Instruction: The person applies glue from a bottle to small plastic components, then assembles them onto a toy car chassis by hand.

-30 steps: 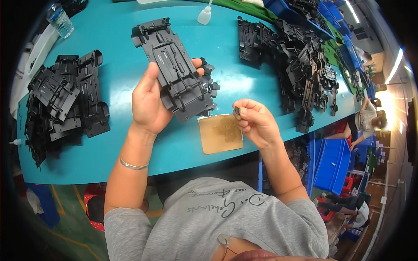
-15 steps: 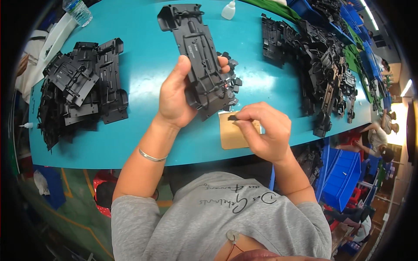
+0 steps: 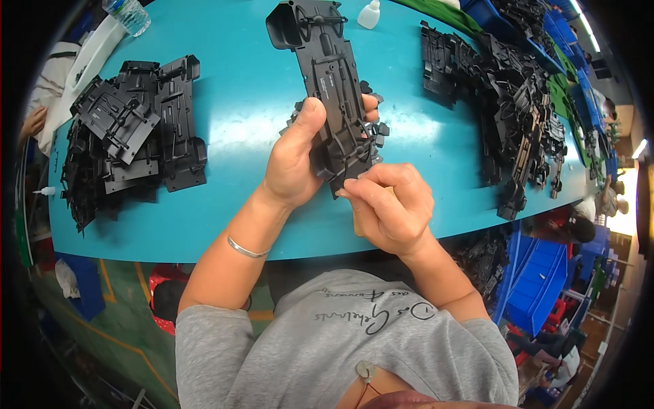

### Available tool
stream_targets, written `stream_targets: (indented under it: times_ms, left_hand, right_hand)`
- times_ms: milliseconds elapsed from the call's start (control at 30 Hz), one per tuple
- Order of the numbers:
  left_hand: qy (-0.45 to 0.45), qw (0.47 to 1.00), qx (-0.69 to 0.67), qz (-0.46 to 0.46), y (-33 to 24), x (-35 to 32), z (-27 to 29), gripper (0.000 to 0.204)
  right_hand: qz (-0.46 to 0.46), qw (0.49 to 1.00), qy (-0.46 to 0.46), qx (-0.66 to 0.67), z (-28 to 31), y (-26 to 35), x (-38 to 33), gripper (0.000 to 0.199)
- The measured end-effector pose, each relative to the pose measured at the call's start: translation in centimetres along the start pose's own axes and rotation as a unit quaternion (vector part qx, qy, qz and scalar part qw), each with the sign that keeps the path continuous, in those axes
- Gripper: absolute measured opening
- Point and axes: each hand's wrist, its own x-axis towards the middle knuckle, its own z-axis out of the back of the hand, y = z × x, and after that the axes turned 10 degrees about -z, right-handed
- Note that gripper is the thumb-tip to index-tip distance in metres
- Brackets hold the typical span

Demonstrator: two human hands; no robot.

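Note:
My left hand [image 3: 294, 160] is wrapped round a black plastic model-car chassis [image 3: 328, 85], thumb along one edge and fingertips showing at the other. The chassis stands tilted over the table, its moulded axle and frame side toward me. At its near end my right hand [image 3: 395, 208] is closed in a pinch, the fingertips against or just beside the edge. Whatever lies between those fingertips is hidden. Behind the chassis several small black plastic pieces [image 3: 383, 129] lie on the table, partly covered by it.
Stacked chassis [image 3: 180, 126] lie on the left of the turquoise table [image 3: 231, 225]. A long heap of black car parts [image 3: 514, 119] fills the right side. A white dropper bottle [image 3: 368, 13] stands at the far edge, a clear plastic bottle [image 3: 129, 17] at the far left. Blue bins [image 3: 538, 279] are at right.
My right hand, which pinched a small black piece over a tan pad, has moved left to the chassis's near end. The chassis has shifted slightly right and away. The pad is now mostly hidden.

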Motion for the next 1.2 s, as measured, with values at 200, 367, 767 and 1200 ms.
stream_targets:
  times_ms: [200,367,767,1200]
  left_hand:
    - [-0.002,1.000,0.016,0.002,0.0,0.0,-0.1,0.063]
    - [-0.006,0.999,0.034,0.002,0.0,-0.1,-0.2,0.064]
    - [-0.001,0.999,0.042,-0.004,0.4,-0.2,-0.3,0.058]
    - [-0.010,0.998,0.058,-0.032,-0.5,0.5,0.4,0.073]
  right_hand:
    - [0.011,1.000,0.007,-0.024,0.0,-0.2,-0.1,0.029]
    - [0.018,0.999,0.013,-0.028,-0.1,-0.3,-0.3,0.026]
    - [0.013,0.999,0.048,-0.018,0.1,-0.3,-0.3,0.030]
    - [-0.289,0.932,0.201,-0.089,2.3,-7.6,2.2,0.011]
